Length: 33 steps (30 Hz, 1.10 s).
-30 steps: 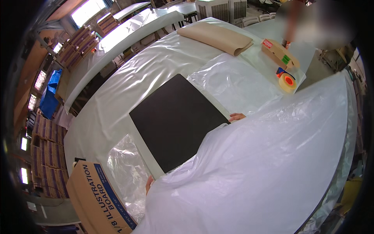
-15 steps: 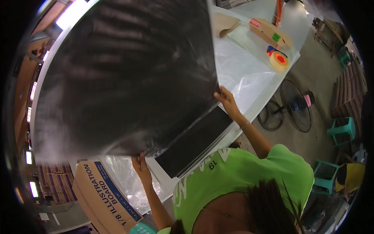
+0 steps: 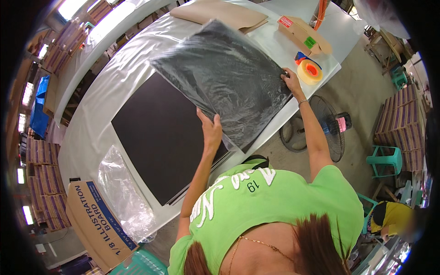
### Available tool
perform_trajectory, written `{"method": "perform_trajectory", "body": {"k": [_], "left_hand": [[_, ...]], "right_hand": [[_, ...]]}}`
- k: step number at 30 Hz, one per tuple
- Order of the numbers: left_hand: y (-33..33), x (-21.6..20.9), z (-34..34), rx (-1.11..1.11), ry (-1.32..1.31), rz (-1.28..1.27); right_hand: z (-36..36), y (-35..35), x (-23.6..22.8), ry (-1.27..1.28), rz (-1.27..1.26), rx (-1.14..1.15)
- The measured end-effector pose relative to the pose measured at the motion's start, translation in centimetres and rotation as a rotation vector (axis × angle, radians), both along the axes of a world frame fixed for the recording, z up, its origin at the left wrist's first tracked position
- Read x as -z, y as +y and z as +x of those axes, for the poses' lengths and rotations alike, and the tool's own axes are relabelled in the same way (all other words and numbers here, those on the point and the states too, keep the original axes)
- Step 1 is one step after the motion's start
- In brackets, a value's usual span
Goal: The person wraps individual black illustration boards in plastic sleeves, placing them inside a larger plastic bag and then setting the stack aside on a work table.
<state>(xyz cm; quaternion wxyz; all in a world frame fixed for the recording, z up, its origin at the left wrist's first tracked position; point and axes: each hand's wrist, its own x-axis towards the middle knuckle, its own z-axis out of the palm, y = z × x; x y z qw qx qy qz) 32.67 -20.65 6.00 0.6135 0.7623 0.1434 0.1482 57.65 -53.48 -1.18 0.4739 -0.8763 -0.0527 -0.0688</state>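
Apparently thin stuff: plastic-covered black sheet (image 3: 233,78) over the right side of a black board stack (image 3: 156,133), far corner blurred; can't tell if it lies flat. Left grip (image 3: 211,132) grasps its left edge; right grip (image 3: 292,83) pinches the right edge. Probably light, fairly stiff, film slick, corners easily dented; best held by opposite edges, film and sheet together. White-covered surface (image 3: 85,142) beneath; loose clear plastic (image 3: 121,188) left of stack; tape roll (image 3: 309,73) beyond right grip.

Plastic-covered sheet (image 3: 231,80) blurred along far edge, partly hiding black board (image 3: 158,137).
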Motion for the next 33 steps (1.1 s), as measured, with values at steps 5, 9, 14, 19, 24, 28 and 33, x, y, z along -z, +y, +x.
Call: {"method": "perform_trajectory", "body": {"k": [5,9,14,19,24,28,33], "left_hand": [[-5.1,2.7,0.1,-0.047,0.229,0.016],[-4.6,3.8,3.3,-0.052,0.202,0.115],[-2.8,9.0,7.4,-0.154,0.344,0.246],[-4.0,8.4,8.3,-0.227,0.541,0.441],[-3.9,9.0,7.3,-0.155,0.575,0.571],[-4.7,9.7,6.8,-0.166,0.518,0.626],[-4.7,8.9,6.6,-0.117,0.538,0.607]], "right_hand": [[3.7,-3.8,3.9,0.049,-0.159,-0.058],[4.1,-2.5,4.4,0.018,-0.273,0.093],[5.0,-2.6,3.7,0.012,-0.284,0.085],[4.6,-2.9,6.0,-0.136,-0.436,0.204],[2.3,-1.1,5.8,-0.078,-0.53,0.31],[1.3,-1.3,6.3,-0.169,-0.597,0.345],[1.1,-1.1,7.2,-0.292,-0.69,0.332]]}}
